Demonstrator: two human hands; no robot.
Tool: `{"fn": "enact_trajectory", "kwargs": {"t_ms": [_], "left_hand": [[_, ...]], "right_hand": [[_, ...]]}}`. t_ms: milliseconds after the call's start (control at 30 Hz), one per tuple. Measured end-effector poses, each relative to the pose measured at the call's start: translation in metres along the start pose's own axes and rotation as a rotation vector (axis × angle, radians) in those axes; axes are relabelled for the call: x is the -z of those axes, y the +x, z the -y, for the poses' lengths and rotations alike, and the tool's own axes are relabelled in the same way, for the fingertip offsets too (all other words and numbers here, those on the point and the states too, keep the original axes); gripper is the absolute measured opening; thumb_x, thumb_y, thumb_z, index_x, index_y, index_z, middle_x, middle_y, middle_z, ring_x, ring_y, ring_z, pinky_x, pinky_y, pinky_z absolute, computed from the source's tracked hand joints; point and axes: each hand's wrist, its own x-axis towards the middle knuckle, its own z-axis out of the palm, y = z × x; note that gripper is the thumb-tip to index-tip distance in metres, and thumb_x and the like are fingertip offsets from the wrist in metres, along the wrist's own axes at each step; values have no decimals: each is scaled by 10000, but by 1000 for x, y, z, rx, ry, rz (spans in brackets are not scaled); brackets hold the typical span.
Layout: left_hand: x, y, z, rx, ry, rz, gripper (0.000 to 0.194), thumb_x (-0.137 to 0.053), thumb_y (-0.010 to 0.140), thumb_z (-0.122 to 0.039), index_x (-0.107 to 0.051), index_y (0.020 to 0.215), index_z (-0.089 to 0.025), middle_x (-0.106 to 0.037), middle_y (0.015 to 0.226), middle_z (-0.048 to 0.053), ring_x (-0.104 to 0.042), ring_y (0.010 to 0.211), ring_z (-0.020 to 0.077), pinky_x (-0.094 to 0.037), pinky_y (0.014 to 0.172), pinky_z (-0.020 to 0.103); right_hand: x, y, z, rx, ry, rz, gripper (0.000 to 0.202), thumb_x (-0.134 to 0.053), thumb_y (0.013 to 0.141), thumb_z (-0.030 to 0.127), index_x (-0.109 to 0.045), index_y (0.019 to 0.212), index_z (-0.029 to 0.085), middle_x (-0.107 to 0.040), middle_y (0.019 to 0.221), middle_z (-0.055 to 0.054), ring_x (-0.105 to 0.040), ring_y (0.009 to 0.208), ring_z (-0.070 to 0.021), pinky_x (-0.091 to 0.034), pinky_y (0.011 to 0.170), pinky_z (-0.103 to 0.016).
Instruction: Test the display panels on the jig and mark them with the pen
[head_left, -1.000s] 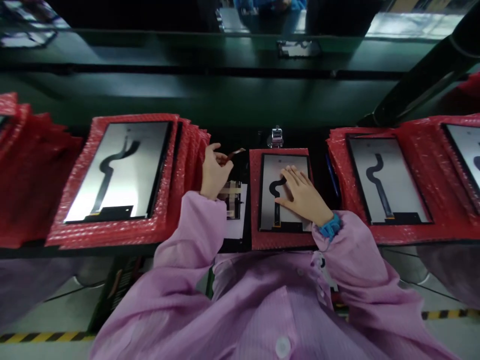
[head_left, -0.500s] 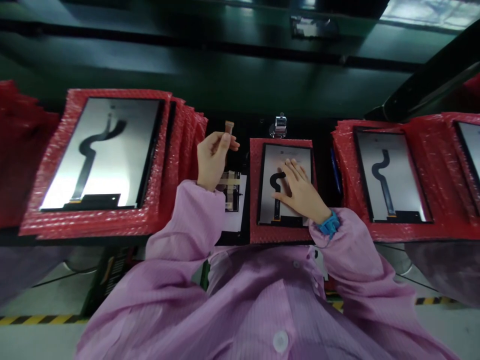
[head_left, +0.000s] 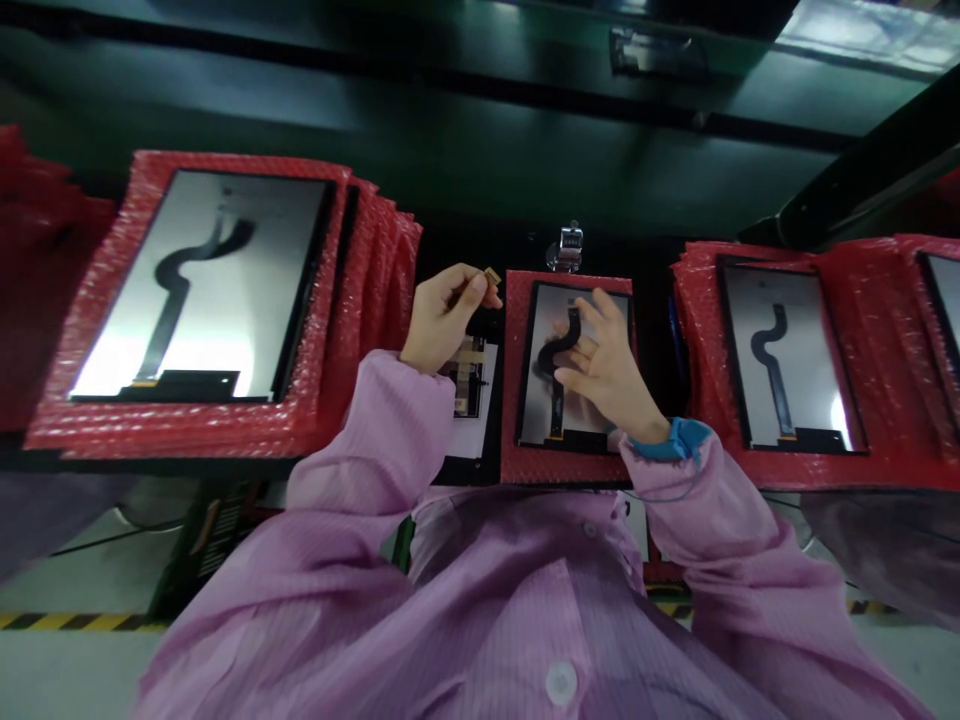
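While, in the head view, the left hand (head_left: pixel 446 318) pinches a small brownish strip (head_left: pixel 493 277) between thumb and fingertip, the right hand (head_left: pixel 611 370) arches loosely parted fingers at the S-bent black ribbon cable (head_left: pixel 552 354); I cannot tell whether they grip it. Handling such pliant ribbon calls for light pressure. Beneath lies a smooth grey rectangular panel (head_left: pixel 546 305) on crinkly red bubble wrap (head_left: pixel 512 380).

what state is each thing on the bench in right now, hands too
left hand: pinching the small strip
small strip: held, its end poking out above the fingertips
right hand: open over the middle panel, contact unclear
middle panel: lying on red wrap, partly covered
left panel: flat, uncovered, glare on it
right panel: flat, uncovered
metal counter: behind the middle panel, reading too small to tell
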Motion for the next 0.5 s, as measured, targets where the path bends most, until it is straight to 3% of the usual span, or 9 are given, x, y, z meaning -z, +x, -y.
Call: {"fn": "enact_trajectory", "kwargs": {"t_ms": [67, 100, 167, 233, 333, 500], "left_hand": [[1, -1, -2, -7, 47, 69, 323, -543, 968, -455, -650, 813, -193, -694, 731, 28, -665, 707, 146, -534, 744, 284], [1, -1, -2, -13, 79, 105, 307, -537, 968, -436, -655, 817, -196, -687, 714, 24, -657, 702, 152, -525, 747, 292], [2, -1, -3, -29, 158, 173, 276, -520, 961, -394, -661, 813, -208, -676, 697, 20, -648, 721, 171, -512, 797, 323], [2, -1, -4, -74, 248, 234, 274, -501, 949, -359, -650, 769, -216, -682, 725, 27, -638, 775, 193, -489, 885, 373], [3, -2, -4, -162, 398, 310, 276, -471, 927, -322, -625, 726, -213, -680, 765, 36, -613, 837, 220, -433, 965, 448], [2, -6, -4, -251, 509, 430, 240, -443, 904, -273, -611, 749, -200, -640, 760, 31, -580, 844, 231, -389, 961, 498]], "right_hand": [[-5, 8, 4, -25, 75, -37, 898, -490, 973, 510, 151, 1567, 301, -96, 1686, -145, -484, 1408, -243, -519, 1065, -454], [-8, 12, 6, -44, 87, -35, 815, -440, 996, 508, 76, 1581, 271, -189, 1667, -148, -509, 1384, -228, -507, 1078, -450], [-13, 18, 8, -94, 87, 15, 600, -382, 1019, 542, -302, 1516, 216, -481, 1510, -130, -576, 1293, -214, -483, 1098, -437], [-16, 21, 8, -108, 99, 59, 543, -320, 1018, 625, -605, 1188, 196, -662, 1236, -94, -619, 1172, -213, -474, 1088, -422], [-16, 20, 3, -28, 110, 98, 626, -222, 1009, 688, -596, 874, 205, -657, 1109, -77, -608, 1035, -204, -496, 1000, -398], [-7, 24, -1, 152, -124, 155, 368, -378, 1040, 505, -570, 921, 215, -601, 971, -48, -543, 989, -199, -442, 966, -396]]}}
